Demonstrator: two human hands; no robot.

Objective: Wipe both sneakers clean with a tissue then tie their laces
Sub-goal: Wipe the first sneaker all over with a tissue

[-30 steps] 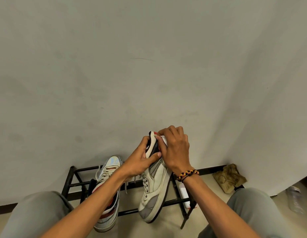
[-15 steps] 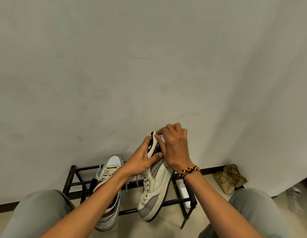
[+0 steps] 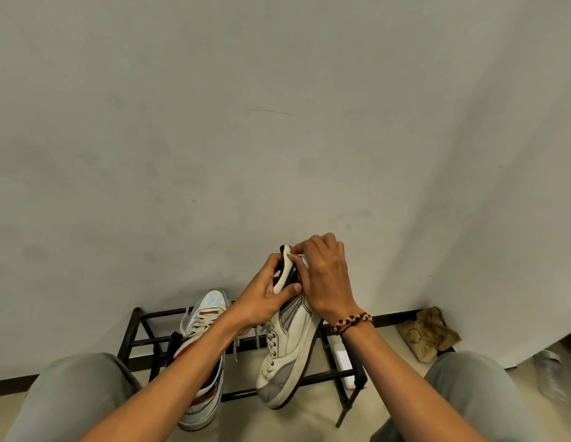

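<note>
White-and-grey sneaker (image 3: 285, 339): held up over the black metal rack (image 3: 134, 333), heel high, toe down near the front bar.
Left hand (image 3: 262, 301): grips the heel collar, thumb pressed on the outer side.
Right hand (image 3: 325, 279): curled over the heel, pressing a white tissue (image 3: 303, 259) that barely shows under the fingers.
Second sneaker (image 3: 203, 355): lies on the rack to the left, laces loose.
Braided bracelet (image 3: 351, 322): on the right wrist.
Wall (image 3: 278, 122): plain, pale, behind the rack.
</note>
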